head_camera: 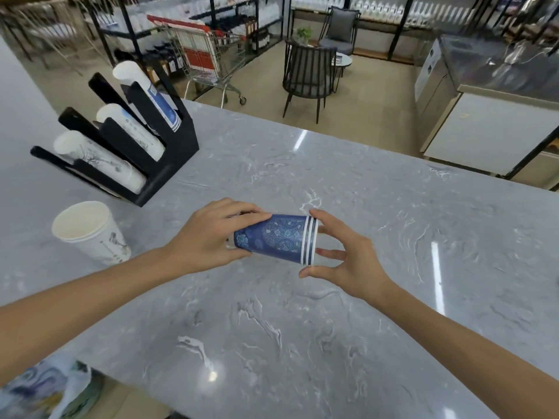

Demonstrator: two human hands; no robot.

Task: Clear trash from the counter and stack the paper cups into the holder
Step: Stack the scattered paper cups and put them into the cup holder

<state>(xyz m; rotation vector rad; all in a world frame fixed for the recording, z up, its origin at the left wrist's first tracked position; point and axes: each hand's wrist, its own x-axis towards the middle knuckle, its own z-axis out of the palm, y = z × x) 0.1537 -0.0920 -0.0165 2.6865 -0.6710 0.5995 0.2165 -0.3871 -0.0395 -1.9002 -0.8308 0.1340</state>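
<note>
Holding blue cups [276, 238] sideways, holder [169, 146] slots filled

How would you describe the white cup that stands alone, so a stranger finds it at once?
On the grey marble counter, look left to the black cup holder. Just in front of it stands the lone white cup, upright and open, with a faint grey drawing, while the holder's cups lie slanted in stacks.

Your blue patterned paper cups [276, 238], nested, lie horizontal at centre, rims toward 3 o'clock. White paper cup [90, 232] stands upright at 9 o'clock; black slotted cup holder [178, 146], three stacks, at 10 o'clock.
</note>
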